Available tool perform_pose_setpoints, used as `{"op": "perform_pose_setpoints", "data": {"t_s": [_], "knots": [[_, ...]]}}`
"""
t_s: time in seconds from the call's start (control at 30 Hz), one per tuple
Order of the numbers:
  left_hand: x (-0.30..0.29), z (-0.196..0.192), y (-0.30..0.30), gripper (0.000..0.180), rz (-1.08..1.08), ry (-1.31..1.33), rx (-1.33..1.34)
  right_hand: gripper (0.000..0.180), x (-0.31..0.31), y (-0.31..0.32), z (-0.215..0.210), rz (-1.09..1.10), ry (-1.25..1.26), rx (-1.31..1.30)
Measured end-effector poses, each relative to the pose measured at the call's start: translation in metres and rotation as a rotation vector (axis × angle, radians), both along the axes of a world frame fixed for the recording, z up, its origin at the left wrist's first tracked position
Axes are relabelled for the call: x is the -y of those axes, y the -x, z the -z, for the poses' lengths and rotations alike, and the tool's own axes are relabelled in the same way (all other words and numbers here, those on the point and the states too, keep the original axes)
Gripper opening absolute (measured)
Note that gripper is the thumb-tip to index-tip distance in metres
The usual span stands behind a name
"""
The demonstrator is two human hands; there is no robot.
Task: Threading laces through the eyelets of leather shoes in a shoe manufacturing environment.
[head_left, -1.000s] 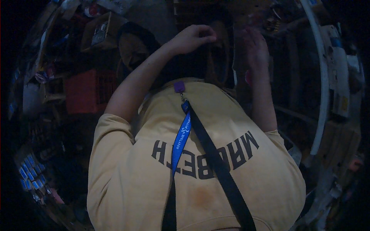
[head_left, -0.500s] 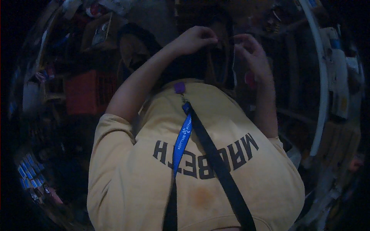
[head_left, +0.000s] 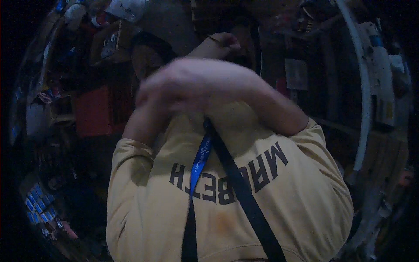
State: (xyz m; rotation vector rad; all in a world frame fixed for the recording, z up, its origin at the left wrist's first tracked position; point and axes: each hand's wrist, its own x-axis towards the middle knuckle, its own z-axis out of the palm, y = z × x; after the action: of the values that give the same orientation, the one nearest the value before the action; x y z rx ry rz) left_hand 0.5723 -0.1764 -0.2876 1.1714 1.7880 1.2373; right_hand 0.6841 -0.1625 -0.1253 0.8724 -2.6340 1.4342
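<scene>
My left hand (head_left: 228, 42) is held out over the dark area in front of my lap, its fingers curled closed. A thin dark line shows by its fingers, too dim to name. Across my body reaches my right arm, and my right hand (head_left: 160, 86) is at my left forearm, near the elbow. Motion smears its fingers, so I cannot tell whether they touch the arm or hold anything. A blue and black lanyard (head_left: 201, 159) hangs down my yellow shirt (head_left: 227, 218), its lower end hidden behind my right forearm.
A red crate (head_left: 92, 111) stands to the left, below a wooden box (head_left: 124, 41) at the upper left. Several small blue-and-white packs (head_left: 39, 203) lie at the lower left. A long pale bar (head_left: 363, 87) runs down the right side. The light is dim.
My right hand has left its place beside the left hand and swung left across my body to the left forearm. The left hand stays out in front, its fingers curled.
</scene>
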Motion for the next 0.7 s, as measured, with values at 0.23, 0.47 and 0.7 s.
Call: {"op": "perform_pose_setpoints", "data": {"t_s": [0.23, 0.47, 0.7], "knots": [[0.008, -0.03, -0.001, 0.035, -0.013, 0.101, -0.202, 0.023, -0.085, -0.07, 0.018, 0.069, 0.52, 0.491], [0.001, -0.026, 0.001, 0.036, 0.057, 0.137, -0.171, 0.024, -0.139, -0.103, 0.113, 0.902, 0.05, 0.115], [0.001, -0.022, 0.009, 0.03, 0.076, 0.079, -0.091, 0.023, -0.143, -0.084, 0.135, 0.828, 0.165, 0.028]]}}
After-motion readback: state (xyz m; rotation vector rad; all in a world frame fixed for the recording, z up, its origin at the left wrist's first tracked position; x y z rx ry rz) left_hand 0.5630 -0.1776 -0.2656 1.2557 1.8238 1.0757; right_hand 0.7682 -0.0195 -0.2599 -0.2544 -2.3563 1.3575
